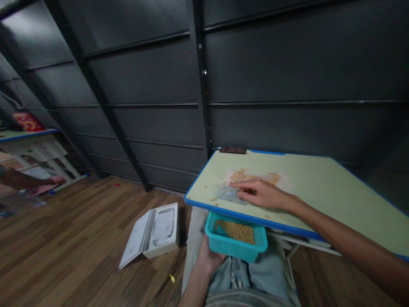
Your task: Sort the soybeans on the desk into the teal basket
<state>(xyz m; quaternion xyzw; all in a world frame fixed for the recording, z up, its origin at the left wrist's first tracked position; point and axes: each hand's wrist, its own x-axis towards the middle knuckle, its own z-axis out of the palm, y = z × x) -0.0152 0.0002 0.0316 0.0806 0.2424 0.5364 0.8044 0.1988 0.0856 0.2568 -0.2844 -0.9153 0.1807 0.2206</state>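
Observation:
My left hand (207, 258) is closed round the side of a teal plastic tub (237, 246), holding it just below the near edge of the table. The tub holds a layer of yellow beans (235, 230). My right hand (260, 192) rests on the pale green tabletop (322, 187), fingers pressed down on a clear plastic protractor (227, 195). A spread of loose yellow beans (243, 175) lies on the table just beyond that hand, with a few strays near the table's blue rim.
A dark flat object (232, 150) lies at the table's far edge against the dark metal wall. An open white box (153, 232) lies on the wooden floor to the left. Another table (22, 134) and another person's arm (22, 181) show at far left.

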